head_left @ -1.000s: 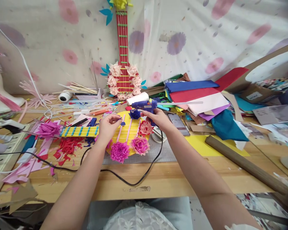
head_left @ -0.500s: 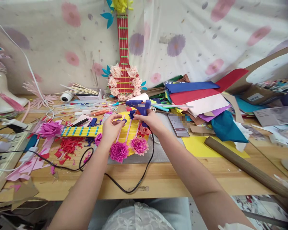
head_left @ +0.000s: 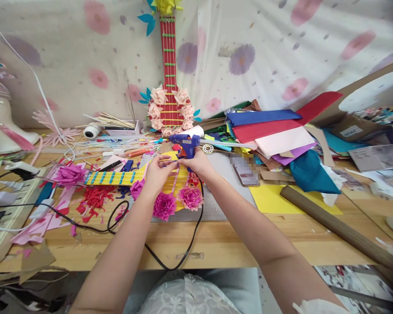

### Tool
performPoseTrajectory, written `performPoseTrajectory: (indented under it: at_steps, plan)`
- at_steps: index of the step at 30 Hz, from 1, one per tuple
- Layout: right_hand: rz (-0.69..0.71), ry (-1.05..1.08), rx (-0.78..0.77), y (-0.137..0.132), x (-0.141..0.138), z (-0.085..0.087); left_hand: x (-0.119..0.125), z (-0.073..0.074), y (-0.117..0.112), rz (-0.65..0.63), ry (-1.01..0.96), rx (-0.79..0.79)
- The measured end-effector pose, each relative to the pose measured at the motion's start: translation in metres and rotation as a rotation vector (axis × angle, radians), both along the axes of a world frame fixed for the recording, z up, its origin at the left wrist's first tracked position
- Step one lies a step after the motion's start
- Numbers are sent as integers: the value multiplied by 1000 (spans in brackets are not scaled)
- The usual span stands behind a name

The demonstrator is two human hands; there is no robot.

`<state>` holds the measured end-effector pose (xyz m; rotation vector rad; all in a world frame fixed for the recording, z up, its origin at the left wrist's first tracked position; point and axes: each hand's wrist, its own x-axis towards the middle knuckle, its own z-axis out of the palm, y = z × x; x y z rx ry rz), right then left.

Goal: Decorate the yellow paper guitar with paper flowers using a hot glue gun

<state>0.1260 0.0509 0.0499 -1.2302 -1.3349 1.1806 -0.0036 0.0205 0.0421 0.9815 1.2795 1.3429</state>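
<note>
My right hand [head_left: 199, 163] is wrapped round the handle of a blue hot glue gun [head_left: 188, 141], its nozzle pointing left and a clear glue stick [head_left: 231, 144] jutting from its back. Close beside it, my left hand [head_left: 157, 173] pinches a small dark blue paper piece, mostly hidden by the fingers. The fingertips of both hands meet or nearly meet. Beneath them lies a yellow paper guitar [head_left: 128, 178] with blue frets along its neck. Magenta paper flowers [head_left: 164, 205] edge its body, and another pink flower [head_left: 190, 198] sits below my right hand.
A red paper guitar [head_left: 169, 56] with pale flowers stands against the curtain. Folded coloured paper [head_left: 268, 126], a phone [head_left: 245, 170] and a brown roll [head_left: 330, 224] lie to the right. The gun's black cord [head_left: 201, 213] loops across the table's front; a power strip [head_left: 15, 213] is at left.
The glue gun has moved a little left and its nozzle has dipped nearer my left hand. My hands have come together, and the blue paper piece is now more hidden.
</note>
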Motion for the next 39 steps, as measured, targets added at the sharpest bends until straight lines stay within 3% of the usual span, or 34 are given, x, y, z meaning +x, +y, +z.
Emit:
performPoseTrajectory:
  at_steps: [5, 9, 15, 21, 39]
  plan:
    - [-5, -41, 18, -1, 7, 5, 1, 5, 0, 28, -33, -56]
    - [33, -206, 38, -3, 32, 14, -4, 1, 0, 97, -7, -42]
    - [129, -422, 63, -7, 63, 19, -12, -7, 3, 101, 18, -47]
    - [135, -570, 84, -11, 61, 15, -15, -9, 5, 133, 33, -22]
    - [216, -658, 122, -8, 60, 19, -17, -9, 3, 129, 51, -23]
